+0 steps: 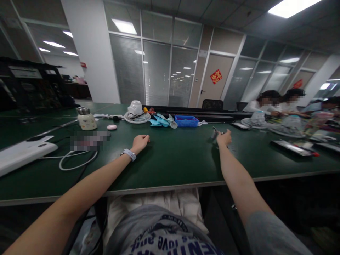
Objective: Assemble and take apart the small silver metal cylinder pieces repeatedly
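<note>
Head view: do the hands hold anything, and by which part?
Right hand: a small grey metallic object at its fingers; too blurred to tell if or where held. Left hand: nothing visible.

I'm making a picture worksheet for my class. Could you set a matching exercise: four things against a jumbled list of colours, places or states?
Things:
1. basket
2. flask
3. left hand
4. diamond-shaped sign

Descriptions:
A. has a watch at its wrist
B. red, on the door
C. cream-coloured, with a metallic top
D. blue

Right pairs: 1-D, 2-C, 3-A, 4-B
</note>
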